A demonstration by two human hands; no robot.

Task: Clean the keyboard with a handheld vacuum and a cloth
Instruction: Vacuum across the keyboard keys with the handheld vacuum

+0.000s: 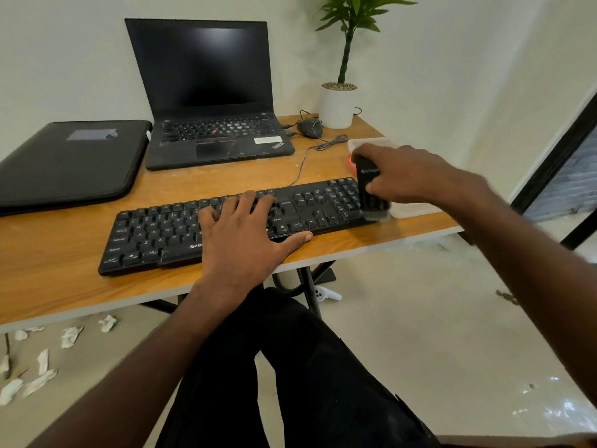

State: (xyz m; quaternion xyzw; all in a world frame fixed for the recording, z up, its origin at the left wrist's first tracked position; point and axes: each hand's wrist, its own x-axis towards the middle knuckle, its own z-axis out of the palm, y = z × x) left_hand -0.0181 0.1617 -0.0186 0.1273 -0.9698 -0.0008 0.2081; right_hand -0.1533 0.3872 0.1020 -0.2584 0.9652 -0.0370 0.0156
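Black keyboard [206, 234] on wooden tabletop [48, 270], pressed flat beneath straight left-hand fingers [239, 205]; handheld vacuum [371, 192] gripped upright in curled right-hand fingers [381, 185], brush touching the keyboard's end.

Matt black plastic keyboard [226, 227]; smooth wood-grain table [64, 253]; glossy laptop screen [203, 66]

Keyboard [226, 227] before laptop [210, 101]; sleeve [71, 160] left, plant [339, 92] perhaps behind mouse [310, 128].
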